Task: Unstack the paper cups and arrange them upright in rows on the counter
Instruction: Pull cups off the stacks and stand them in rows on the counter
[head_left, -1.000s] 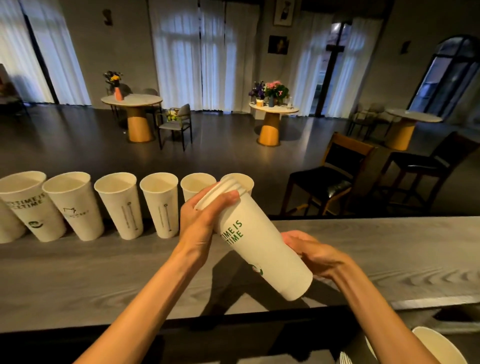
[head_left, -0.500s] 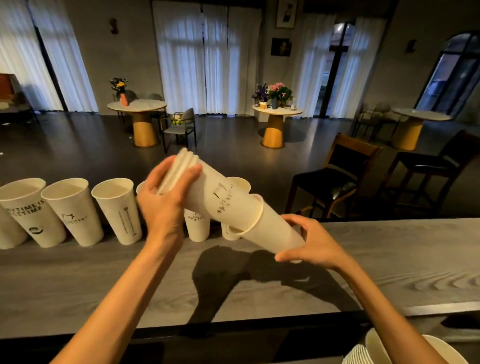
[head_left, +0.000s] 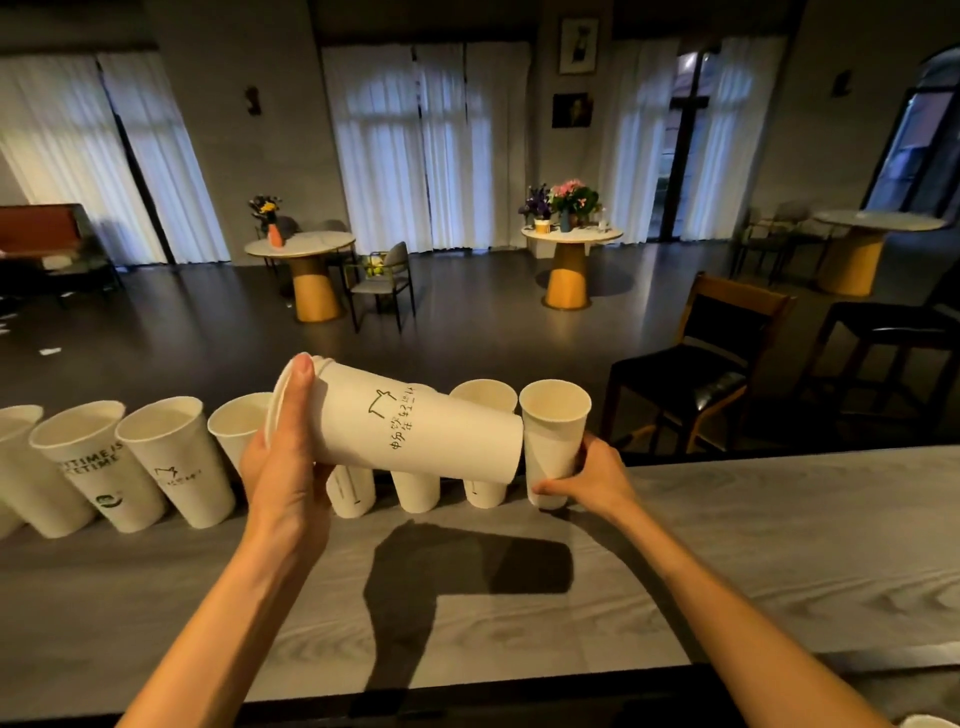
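My left hand grips a stack of white paper cups at its rim end, held sideways above the counter with its base pointing right. My right hand holds a single white paper cup upright, its base on or just above the grey wood-grain counter at the right end of the row. A row of several upright white paper cups lines the counter's far edge from the left; the stack and my left hand partly hide the middle ones.
Beyond the counter's far edge the floor drops away to a room with a dark wooden chair close behind the cups. Another white cup rim shows at the bottom right corner. Counter surface extends right of the row.
My right hand pulled one cup off the bottom of the stack and carried it upright to the right end of the row. My left hand turned the remaining stack closer to horizontal.
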